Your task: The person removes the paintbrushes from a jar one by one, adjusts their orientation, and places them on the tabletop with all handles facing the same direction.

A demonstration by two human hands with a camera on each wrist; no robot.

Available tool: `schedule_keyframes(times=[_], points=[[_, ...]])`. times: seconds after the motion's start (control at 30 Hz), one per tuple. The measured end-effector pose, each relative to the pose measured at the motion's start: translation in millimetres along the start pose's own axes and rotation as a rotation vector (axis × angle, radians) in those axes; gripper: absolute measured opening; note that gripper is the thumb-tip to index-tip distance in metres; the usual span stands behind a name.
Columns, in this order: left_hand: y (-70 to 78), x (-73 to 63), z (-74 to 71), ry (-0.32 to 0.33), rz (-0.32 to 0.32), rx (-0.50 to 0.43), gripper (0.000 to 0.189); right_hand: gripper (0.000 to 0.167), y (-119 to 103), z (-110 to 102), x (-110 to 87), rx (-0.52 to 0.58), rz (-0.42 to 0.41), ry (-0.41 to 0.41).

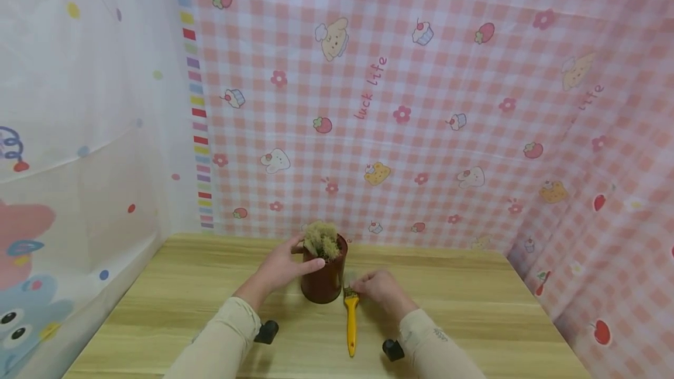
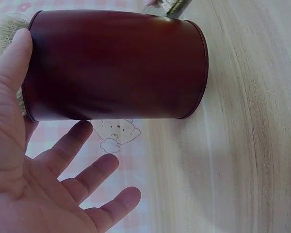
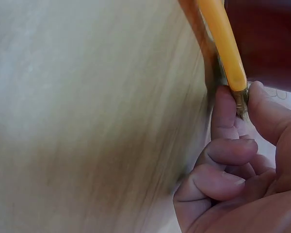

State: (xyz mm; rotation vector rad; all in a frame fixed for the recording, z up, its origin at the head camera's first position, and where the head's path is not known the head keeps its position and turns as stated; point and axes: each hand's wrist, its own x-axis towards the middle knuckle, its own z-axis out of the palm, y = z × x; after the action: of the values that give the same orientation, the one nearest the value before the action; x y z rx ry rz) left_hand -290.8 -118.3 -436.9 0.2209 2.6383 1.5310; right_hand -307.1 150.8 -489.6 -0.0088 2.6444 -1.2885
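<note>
A dark red-brown cylindrical pot [image 1: 322,281] stands upright on the table, with a fuzzy, pale yellow-green moss-like tuft [image 1: 322,240] rising from its mouth. My left hand [image 1: 284,265] holds the pot by its upper edge. In the left wrist view, the thumb [image 2: 20,53] lies at the rim, while several other fingers spread apart below the pot's side. Just right of the pot is a paintbrush [image 1: 351,323] with a yellow handle, its handle end toward me. My right hand [image 1: 381,289] pinches it near the metal ferrule between thumb and fingers; the other fingers curl inward.
The wood-grain table [image 1: 458,303] reaches back to a pink checked curtain [image 1: 400,151] with cartoon prints. A white patterned curtain [image 1: 105,133] hangs on the left. Small black devices [image 1: 267,332] sit at both wrists.
</note>
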Motion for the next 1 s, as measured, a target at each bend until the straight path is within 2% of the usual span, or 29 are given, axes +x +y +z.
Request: schedule_keyframes(times=[0.13, 0.3, 0.33, 0.47, 0.6, 0.77, 1.0], points=[[0.1, -0.1, 0.9, -0.003, -0.005, 0.002, 0.103, 0.026, 3.1, 0.8, -1.1, 0.025, -0.012, -0.004], [-1.1, 0.8, 1.3, 0.005, -0.007, 0.002, 0.103, 0.052, 3.3, -0.3, -2.7, 0.045, -0.047, -0.004], [-1.8, 1.3, 1.5, 0.005, -0.006, 0.001, 0.103, 0.053, 3.2, -0.2, -2.7, 0.036, -0.063, -0.003], [-3.3, 2.6, 1.9, 0.008, -0.003, 0.006, 0.103, 0.047, 3.7, 1.0, -1.3, -0.025, -0.119, 0.012], [-3.7, 2.5, 2.2, 0.003, -0.004, 0.011, 0.104, 0.04, 5.8, 3.1, 0.5, -0.055, -0.122, 0.006], [-4.7, 2.6, 2.0, 0.004, -0.004, 0.014, 0.104, 0.039, 8.8, 6.9, 1.0, -0.044, -0.119, -0.016], [-4.9, 3.7, 2.5, 0.014, 0.008, 0.021, 0.102, 0.038, 9.6, 8.8, 0.8, -0.021, -0.123, -0.004]])
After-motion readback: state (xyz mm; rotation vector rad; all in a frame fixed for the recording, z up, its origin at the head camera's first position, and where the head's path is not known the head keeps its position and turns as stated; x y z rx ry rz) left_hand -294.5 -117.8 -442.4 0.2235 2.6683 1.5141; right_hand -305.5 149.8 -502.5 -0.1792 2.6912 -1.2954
